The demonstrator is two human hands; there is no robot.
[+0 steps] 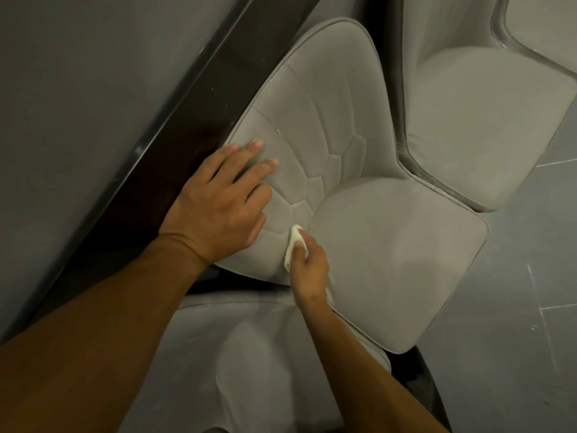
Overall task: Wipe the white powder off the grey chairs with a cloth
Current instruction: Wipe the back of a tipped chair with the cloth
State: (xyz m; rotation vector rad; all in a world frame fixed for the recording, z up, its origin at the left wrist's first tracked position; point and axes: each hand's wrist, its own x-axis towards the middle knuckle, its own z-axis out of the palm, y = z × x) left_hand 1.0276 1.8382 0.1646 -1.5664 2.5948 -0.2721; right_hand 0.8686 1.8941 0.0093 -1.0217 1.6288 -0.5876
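Note:
A grey upholstered chair (390, 245) fills the middle of the view, its quilted backrest toward the upper left and its seat toward the lower right. My left hand (218, 201) lies flat on the backrest's lower left part, fingers spread. My right hand (307, 267) pinches a small white cloth (293, 242) and holds it against the crease where backrest meets seat. Faint white powder marks show along the backrest seams (276, 128) and around the crease near the cloth.
A second grey chair (484, 120) stands at the upper right, touching the first. A third grey chair (274, 364) is below, under my right forearm. A dark table edge (193, 120) runs diagonally at the left. Grey floor tiles (530, 276) lie at the right.

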